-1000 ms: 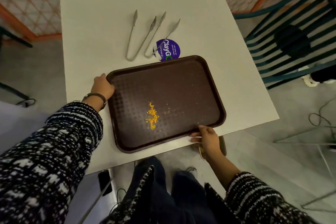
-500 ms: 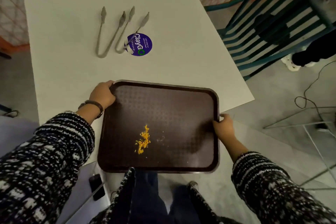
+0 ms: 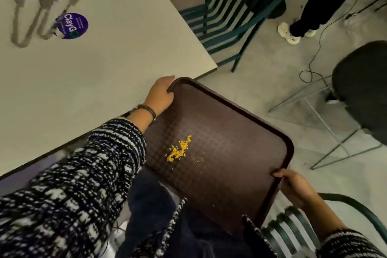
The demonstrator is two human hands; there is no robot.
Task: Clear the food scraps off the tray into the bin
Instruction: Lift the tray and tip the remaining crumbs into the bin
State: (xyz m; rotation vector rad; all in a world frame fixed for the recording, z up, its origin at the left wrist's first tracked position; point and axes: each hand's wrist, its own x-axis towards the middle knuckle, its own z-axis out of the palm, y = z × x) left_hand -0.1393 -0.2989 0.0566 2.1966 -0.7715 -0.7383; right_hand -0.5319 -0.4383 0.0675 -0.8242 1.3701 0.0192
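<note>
tray (image 3: 226, 128) is in the air, held by both hands, mostly past the surface's (image 3: 100, 73) corner, over the lap and floor. its far corner sits just by the surface edge; cannot tell if they touch.

left hand (image 3: 161, 95) is on that far corner: fingers (image 3: 167, 81) curled together over the rim, gripping it. wrist has a dark band, sleeve is black-and-white knit.

right hand (image 3: 294, 187) is on the opposite rim near the right-hand corner: thumb lies on top of the rim, the other fingers go under the tray and are hidden, so a pinch on the edge.

scraps (image 3: 179, 150): small yellow crumb pile near the tray's middle, with a few fainter specks just right of it. all of it is on the tray.

on the surface, well apart from the tray: two tongs (image 3: 27, 23) side by side, blurred, and a round purple sticker (image 3: 72, 26) touching the right pair.

floor side: teal slatted chair (image 3: 226, 14) beside the surface, another green chair (image 3: 293, 231) under the right arm, someone's dark leg and white shoes (image 3: 290, 32) at top right, a thin cable (image 3: 312, 56), and a dark rounded thing (image 3: 364, 90) on a wire frame; cannot tell what it is.
</note>
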